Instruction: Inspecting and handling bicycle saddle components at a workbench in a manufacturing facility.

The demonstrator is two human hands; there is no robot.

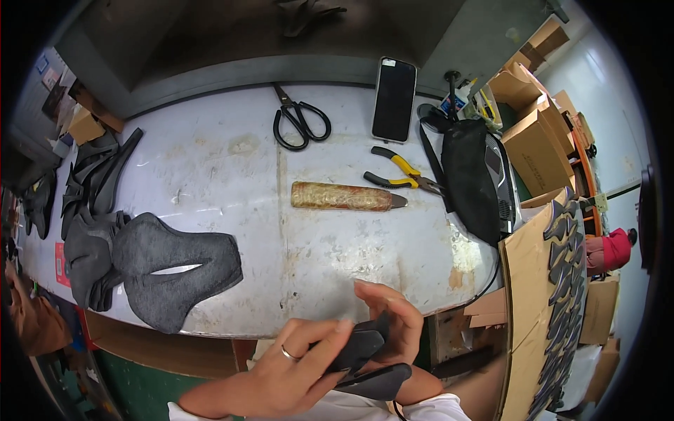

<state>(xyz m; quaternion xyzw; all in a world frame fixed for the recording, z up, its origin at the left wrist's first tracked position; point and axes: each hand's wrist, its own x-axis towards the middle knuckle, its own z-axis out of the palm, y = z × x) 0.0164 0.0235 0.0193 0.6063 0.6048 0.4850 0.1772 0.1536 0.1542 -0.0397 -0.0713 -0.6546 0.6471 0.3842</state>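
Observation:
Low in front of me, at the table's near edge, both hands hold a dark grey, folded molded piece point(361, 347). Its kind I cannot make out. My left hand point(288, 365), with a ring on one finger, pinches its upper left side. Around its right side curl the fingers of my right hand point(401, 326), and a flap of the piece hangs below them. Part of the piece is hidden behind the fingers. To the left lies a dark grey bicycle-saddle-shaped cover point(179, 270) with a long slit, beside a stack of similar pieces point(91, 259).
On the white table point(337, 245) lie a tape-wrapped knife point(344, 196), yellow-black pliers point(404, 170), black-handled scissors point(298, 123) and a phone point(394, 102). A black pouch point(470, 179) sits at the right. Beyond it, a cardboard sheet point(526, 302) bears rows of dark pieces.

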